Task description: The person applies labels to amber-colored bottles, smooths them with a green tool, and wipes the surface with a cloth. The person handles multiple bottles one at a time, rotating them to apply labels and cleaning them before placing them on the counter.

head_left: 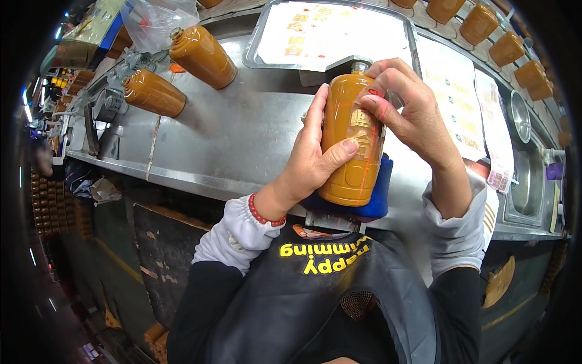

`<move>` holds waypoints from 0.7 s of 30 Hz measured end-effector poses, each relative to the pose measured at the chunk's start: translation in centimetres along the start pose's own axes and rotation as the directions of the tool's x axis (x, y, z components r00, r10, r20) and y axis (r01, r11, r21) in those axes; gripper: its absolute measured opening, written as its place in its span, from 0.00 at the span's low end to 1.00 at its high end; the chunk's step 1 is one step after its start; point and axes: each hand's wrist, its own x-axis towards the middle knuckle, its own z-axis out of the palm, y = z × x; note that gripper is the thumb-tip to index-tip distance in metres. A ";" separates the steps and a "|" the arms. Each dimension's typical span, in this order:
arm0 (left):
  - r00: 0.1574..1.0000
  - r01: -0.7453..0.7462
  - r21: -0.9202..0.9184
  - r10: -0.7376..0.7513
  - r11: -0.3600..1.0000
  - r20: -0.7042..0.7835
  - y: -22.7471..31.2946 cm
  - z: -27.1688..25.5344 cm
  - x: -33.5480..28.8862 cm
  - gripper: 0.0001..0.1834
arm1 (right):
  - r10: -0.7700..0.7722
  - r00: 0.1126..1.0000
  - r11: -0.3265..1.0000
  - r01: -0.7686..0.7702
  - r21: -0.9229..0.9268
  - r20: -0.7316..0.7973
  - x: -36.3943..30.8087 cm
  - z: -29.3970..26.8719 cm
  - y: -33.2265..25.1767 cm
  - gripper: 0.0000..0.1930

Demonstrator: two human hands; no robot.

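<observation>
A glossy brown bottle (341, 176) with a clear neck leans in front of me, its base over a blue padded rest (382, 194). Wrapped round its left side is my left hand (309, 158), with the thumb pressed on the front near gold characters (357, 142). My right hand (412, 100) is at the bottle's upper right, thumb and forefinger pinched together beside the shoulder. Between them seems to be the edge of a clear film sticker (393, 100) lying against the bottle. Thin red light lines cross the bottle and my right hand.
Two similar brown bottles (206, 57) stand on the steel bench (242, 133) at left. A metal tray (247, 57) with printed sheets lies at the back. More sheets (451, 91) are at right, before a sink (526, 188). Several brown bottles (479, 24) line the far right.
</observation>
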 end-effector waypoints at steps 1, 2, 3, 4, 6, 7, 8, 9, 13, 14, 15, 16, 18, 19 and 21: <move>1.000 -0.001 0.015 0.001 1.000 0.001 -0.2 -0.2 0.0 0.54 | 0.008 1.000 1.000 -0.008 0.007 0.001 0.0 0.0 0.0 0.12; 1.000 -0.003 0.029 0.003 1.000 0.003 -0.3 -0.3 0.0 0.54 | 0.005 1.000 1.000 -0.005 0.002 -0.002 0.0 0.0 -0.1 0.12; 1.000 0.004 0.029 -0.004 1.000 0.005 -0.2 -0.3 0.0 0.54 | 0.001 1.000 1.000 -0.001 -0.004 -0.004 0.0 0.0 -0.1 0.12; 1.000 0.008 0.031 -0.009 0.999 0.009 -0.1 -0.3 0.1 0.55 | -0.005 1.000 1.000 0.005 -0.010 -0.008 0.1 0.0 -0.1 0.12; 1.000 0.019 0.039 -0.019 0.999 0.010 0.0 -0.3 0.1 0.55 | 0.007 1.000 1.000 -0.007 -0.002 0.012 0.1 -0.1 -0.1 0.12; 1.000 0.022 0.045 -0.023 0.999 0.009 -0.1 -0.4 0.0 0.55 | 0.011 1.000 1.000 -0.011 0.001 0.021 0.1 -0.2 -0.1 0.12; 1.000 0.026 0.051 -0.026 0.998 0.008 -0.1 -0.4 0.0 0.55 | 0.010 1.000 1.000 -0.010 0.001 0.019 0.1 -0.2 -0.1 0.12; 1.000 0.025 0.037 -0.025 0.999 0.010 0.1 -0.3 0.0 0.55 | 0.010 1.000 1.000 -0.010 0.002 0.017 0.1 -0.2 -0.1 0.12; 1.000 0.029 0.003 -0.029 1.000 0.011 0.3 0.0 0.0 0.55 | 0.011 1.000 1.000 -0.011 0.003 0.006 0.2 -0.1 0.0 0.13; 0.999 0.031 0.001 -0.031 1.000 0.010 0.3 0.0 0.0 0.55 | 0.011 1.000 1.000 -0.012 0.005 0.008 0.2 -0.1 0.0 0.13; 1.000 0.022 0.001 -0.022 1.000 0.008 0.3 0.0 0.1 0.54 | 0.013 1.000 1.000 -0.013 0.007 0.010 0.3 -0.2 -0.1 0.12; 1.000 0.015 0.001 -0.015 1.000 0.006 0.2 0.0 0.0 0.54 | 0.015 1.000 1.000 -0.015 0.010 0.012 0.3 -0.2 -0.1 0.12; 1.000 0.003 0.017 -0.003 1.000 0.004 0.0 -0.1 0.0 0.54 | 0.032 0.999 0.999 -0.033 0.012 0.021 0.4 -0.3 -0.2 0.10; 1.000 -0.002 0.032 0.002 0.999 0.003 -0.2 -0.2 0.0 0.53 | 0.042 0.999 0.999 -0.042 0.012 0.026 0.4 -0.3 -0.2 0.08; 1.000 0.006 0.021 -0.006 1.000 0.005 -0.1 -0.1 0.0 0.53 | 0.088 0.992 0.996 -0.090 -0.015 -0.089 0.1 0.1 0.1 0.07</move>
